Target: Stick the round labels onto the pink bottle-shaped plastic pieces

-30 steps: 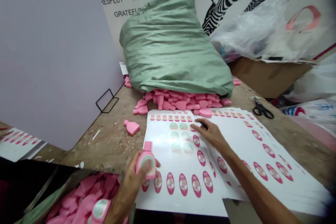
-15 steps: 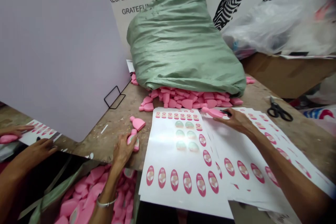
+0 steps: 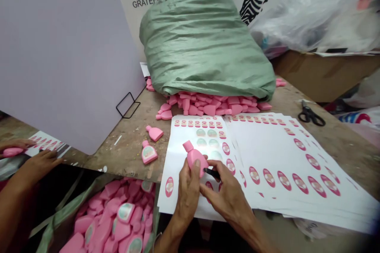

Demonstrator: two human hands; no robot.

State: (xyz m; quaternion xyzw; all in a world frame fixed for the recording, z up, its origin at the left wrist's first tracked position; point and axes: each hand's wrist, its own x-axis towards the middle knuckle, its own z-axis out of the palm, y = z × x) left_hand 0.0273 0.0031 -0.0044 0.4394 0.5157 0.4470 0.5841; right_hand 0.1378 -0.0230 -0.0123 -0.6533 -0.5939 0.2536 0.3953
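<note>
Your left hand holds a pink bottle-shaped piece over the near part of the sticker sheet, with the thumb on its flat face and the other fingers closed behind it. The neck of the piece points up and to the left. Your right hand is just beside it, pinching a thin dark tool between thumb and forefinger, and the tip of the tool comes close to the lower edge of the piece. I cannot tell whether a sticker is already on the tip.

To do this step well, I think you should keep the flat face turned toward you and keep it still, with the left thumb away from the middle, so that an oval label has a free place to go. Bring the label straight along the long axis of the piece and press from the centre outward, otherwise it may sit crooked or wrinkle.

Both wrists hang above the front edge of the counter, forearms coming up from below and meeting closely. A labelled bottle piece lies on the counter to the left, and more of them fill the box below. Another person's hand works at the far left.
</note>
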